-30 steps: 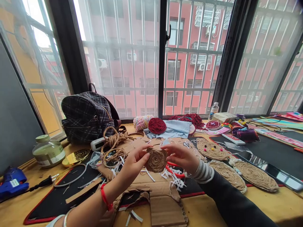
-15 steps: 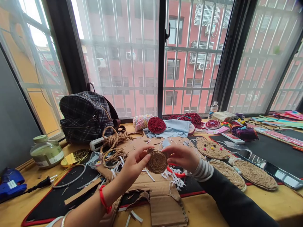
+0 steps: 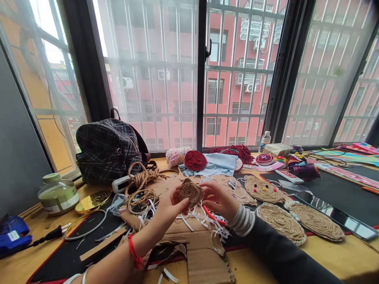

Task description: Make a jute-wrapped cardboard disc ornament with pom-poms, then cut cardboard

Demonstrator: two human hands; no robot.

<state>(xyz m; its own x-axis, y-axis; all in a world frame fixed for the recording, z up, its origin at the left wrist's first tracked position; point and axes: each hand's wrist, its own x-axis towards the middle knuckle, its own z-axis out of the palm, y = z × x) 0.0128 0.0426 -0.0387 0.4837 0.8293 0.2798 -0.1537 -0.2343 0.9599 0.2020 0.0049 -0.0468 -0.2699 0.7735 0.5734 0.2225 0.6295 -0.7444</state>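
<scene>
Small rope coil [image 3: 191, 193]: up in the air in front of the person, over the torn cardboard [image 3: 205, 260]; its flat side faces the camera, and its edge comes to a little point at the top.
Left hand [image 3: 171, 202]: holding the coil by its left side, thumb on the front near the bottom, fingers round the back.
Right hand [image 3: 220, 200]: bent like a loose letter C, with a gap between finger and thumb, at the coil's right edge; I can't quite tell if a fingertip touches it.
Weight: it should be very light, so one hand is enough.
Feel: probably rough and scratchy, not slippery; a bit stiff, but it could bend if squeezed.
Easy to hurt: I'd guess a drop won't break it, but picking at the edge might make the rope come loose.
Best place to hold: pinch the rim flat, thumb in front and fingers behind, and don't pull on the rope's rings.
Glass jar [image 3: 58, 197]: on the left, standing up, green lid on, with pale green stuff inside.
Little clear box [image 3: 117, 203]: next to the rope pile [image 3: 142, 177], with tiny coloured bits in it.
Bottle [image 3: 265, 142]: clear, standing by the window, cap on.
Backpack [image 3: 108, 152]: dark checks, sitting by the window; what's inside is hidden.
</scene>
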